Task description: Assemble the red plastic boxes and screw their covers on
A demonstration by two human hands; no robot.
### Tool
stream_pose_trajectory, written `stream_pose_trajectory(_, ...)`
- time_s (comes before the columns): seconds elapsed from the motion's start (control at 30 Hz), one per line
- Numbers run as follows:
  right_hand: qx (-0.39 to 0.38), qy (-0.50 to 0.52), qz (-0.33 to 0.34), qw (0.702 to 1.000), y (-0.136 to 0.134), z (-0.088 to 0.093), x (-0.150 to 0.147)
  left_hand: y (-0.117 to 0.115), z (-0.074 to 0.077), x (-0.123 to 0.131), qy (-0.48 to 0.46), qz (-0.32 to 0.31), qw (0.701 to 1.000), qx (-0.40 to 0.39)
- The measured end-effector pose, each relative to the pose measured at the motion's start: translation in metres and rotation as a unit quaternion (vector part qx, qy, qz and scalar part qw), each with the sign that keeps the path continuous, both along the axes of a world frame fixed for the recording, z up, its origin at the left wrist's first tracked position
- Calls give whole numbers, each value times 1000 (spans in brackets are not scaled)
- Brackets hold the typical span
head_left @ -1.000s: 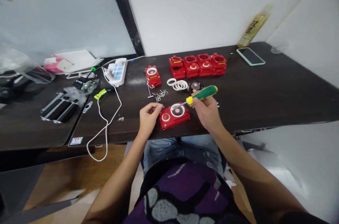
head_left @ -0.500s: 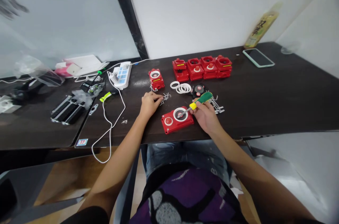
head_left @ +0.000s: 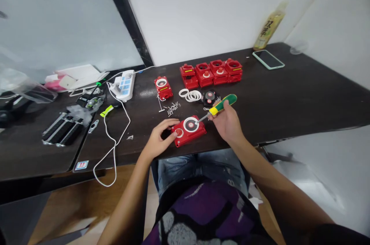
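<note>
Red plastic push-button housing (head_left: 188, 131) lies at lower centre of the dark tabletop (head_left: 289, 83), left hand (head_left: 157, 139) spread against it, right hand (head_left: 227, 121) pinching a green-and-yellow screwdriver (head_left: 222, 105) at its face; four red housings (head_left: 210, 74) stand beyond; white rings (head_left: 190, 95) and steel screws (head_left: 172, 108) lie loose.

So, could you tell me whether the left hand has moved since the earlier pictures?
Yes, the left hand moved back away from the lone red housing, onto the red push-button box.

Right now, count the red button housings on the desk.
6 red housings: a row of four at the back, a single housing left of that row, and a housing at the left hand.
</note>
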State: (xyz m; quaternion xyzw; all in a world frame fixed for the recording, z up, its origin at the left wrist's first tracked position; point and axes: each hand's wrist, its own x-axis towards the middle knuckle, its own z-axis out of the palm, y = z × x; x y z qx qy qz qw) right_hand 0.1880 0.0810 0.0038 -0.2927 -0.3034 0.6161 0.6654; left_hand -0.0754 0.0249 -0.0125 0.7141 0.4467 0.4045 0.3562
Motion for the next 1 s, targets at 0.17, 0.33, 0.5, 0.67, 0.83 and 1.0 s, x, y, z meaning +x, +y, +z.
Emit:
stream_pose_trajectory(0.17,66,-102,15,993,-17,12,0,-17,-6,5,5,-3,1000,18)
stream_pose_trajectory(0.33,138,-275,55,950,-37,23,-2,-15,-7,14,40,42,998,21)
stream_pose_trajectory(0.5,134,-270,29,953,-39,27,1,-24,-11,27,100,124,987,37)
stream_pose_trajectory(0.67,134,-267,1,955,-33,24,8,-33,-13,30,156,127,976,84)
stream_pose_trajectory(0.83,148,-283,9,947,-36,28,7,-33,-12,31,195,82,973,87)
stream_pose_trajectory(1.0,188,-361,41,912,-41,30,5,-32,-16,47,247,162,950,104)
